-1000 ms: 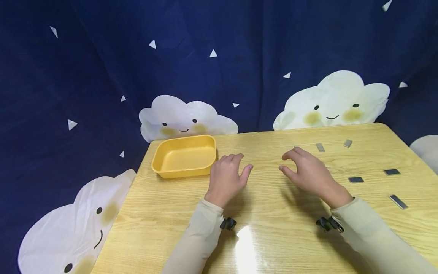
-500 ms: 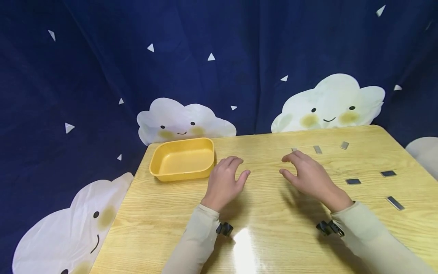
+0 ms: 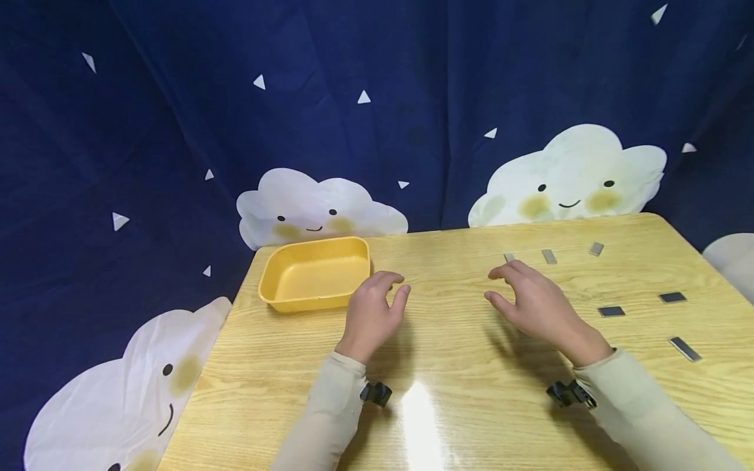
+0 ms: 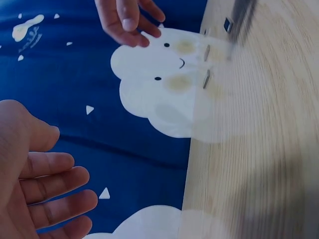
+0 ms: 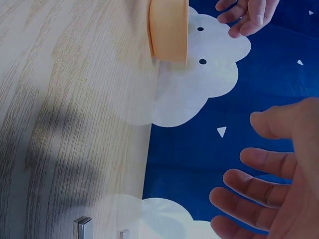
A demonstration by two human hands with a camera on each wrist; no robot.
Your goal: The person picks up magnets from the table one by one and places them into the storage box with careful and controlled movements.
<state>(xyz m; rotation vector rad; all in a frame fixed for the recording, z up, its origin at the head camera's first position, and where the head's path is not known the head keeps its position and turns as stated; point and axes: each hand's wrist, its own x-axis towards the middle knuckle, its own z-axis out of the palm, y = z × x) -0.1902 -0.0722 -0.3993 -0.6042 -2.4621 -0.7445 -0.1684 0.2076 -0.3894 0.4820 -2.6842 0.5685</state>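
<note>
My left hand hovers over the wooden table, just right of the yellow tray, fingers loosely bent and nothing in its grasp. My right hand hangs above the table farther right, thumb and fingers apart, also holding nothing. Near its fingertips lies a small grey rectangular piece, partly hidden by the hand. Two more grey pieces, one in the middle and one farther right, lie toward the back. Closer to me are dark flat pieces with shiny edges: one near the wrist, another, and a longer one.
The table has its back edge against a dark blue curtain printed with white clouds. In the right wrist view the tray's side stands near that edge. A bright reflection lies at the table's front middle.
My left hand has drifted a little left, widening the gap between the hands. The right hand stays nearly in place. The head view has shifted slightly; the pieces and tray lie as before.
</note>
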